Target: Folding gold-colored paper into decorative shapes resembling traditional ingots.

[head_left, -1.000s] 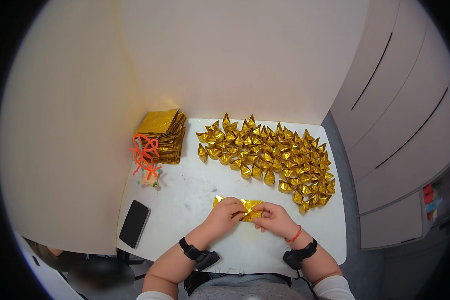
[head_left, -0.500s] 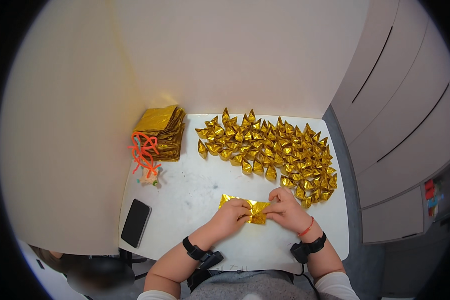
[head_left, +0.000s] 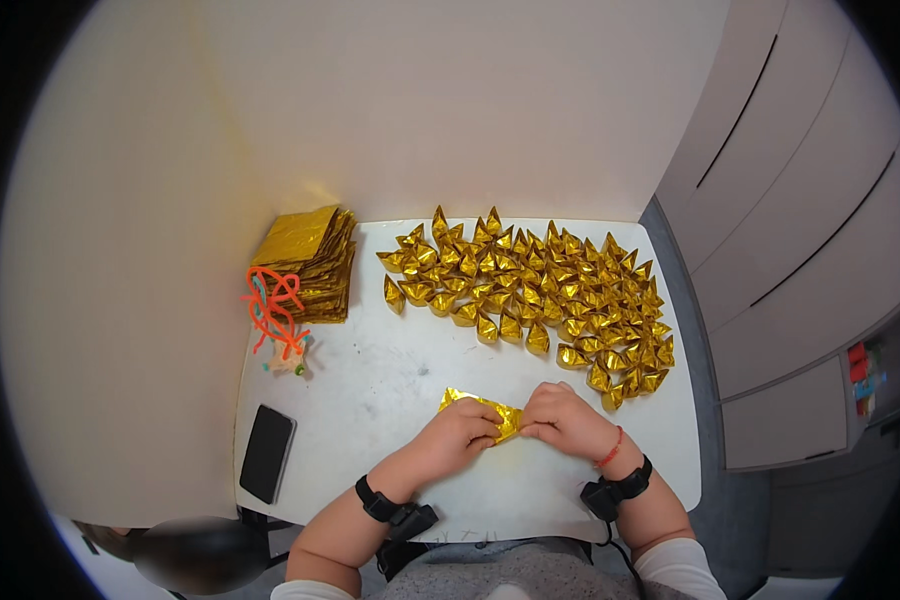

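Observation:
A sheet of shiny gold foil paper (head_left: pixel 508 421) lies near the front of the white table, its right part folded in. My left hand (head_left: pixel 462 432) pinches the near side of it, fingers bent over the foil. At the paper's right end, my right hand (head_left: pixel 567 422) has its fingertips closed on the edge. The two hands are close together, and their fingers hide part of the folds. Beyond them, many folded gold paper ingots (head_left: pixel 530 280) stand in a dense group across the back and right of the table.
A tall stack of gold paper sheets (head_left: pixel 300 238) stands at the back left against the partition. Orange bent pipe cleaners (head_left: pixel 273 305) and a small beige figure (head_left: pixel 290 356) lie by it. A black phone (head_left: pixel 268 453) rests at the left edge of the white table (head_left: pixel 360 400).
My right hand has moved slightly left toward my left hand, turning the paper's right end inward, so less of the sheet shows. The whole view has shifted a little.

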Demonstrator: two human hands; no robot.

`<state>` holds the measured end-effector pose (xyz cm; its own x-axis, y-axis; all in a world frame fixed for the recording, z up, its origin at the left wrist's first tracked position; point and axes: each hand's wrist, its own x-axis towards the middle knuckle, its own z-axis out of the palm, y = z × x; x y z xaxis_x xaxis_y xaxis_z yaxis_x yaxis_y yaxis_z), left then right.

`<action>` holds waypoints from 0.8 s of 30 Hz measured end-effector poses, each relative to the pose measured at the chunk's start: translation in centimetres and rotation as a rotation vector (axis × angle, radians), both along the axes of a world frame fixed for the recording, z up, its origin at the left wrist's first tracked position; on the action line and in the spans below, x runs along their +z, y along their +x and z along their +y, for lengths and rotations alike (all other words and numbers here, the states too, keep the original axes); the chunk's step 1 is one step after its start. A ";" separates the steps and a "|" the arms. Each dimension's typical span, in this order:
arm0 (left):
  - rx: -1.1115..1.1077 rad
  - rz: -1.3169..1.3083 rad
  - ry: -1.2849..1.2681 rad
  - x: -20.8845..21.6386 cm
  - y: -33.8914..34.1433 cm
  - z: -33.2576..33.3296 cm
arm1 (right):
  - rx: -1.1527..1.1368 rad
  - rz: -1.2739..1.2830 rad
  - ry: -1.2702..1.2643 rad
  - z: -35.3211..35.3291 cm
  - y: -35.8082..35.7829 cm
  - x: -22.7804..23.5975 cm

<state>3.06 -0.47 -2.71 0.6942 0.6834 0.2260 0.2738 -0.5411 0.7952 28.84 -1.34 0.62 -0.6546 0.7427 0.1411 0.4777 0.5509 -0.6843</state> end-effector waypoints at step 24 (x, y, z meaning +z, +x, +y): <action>0.018 0.076 0.015 2.1 -0.4 -0.5 | -0.396 0.048 0.064 -0.4 -2.9 -1.9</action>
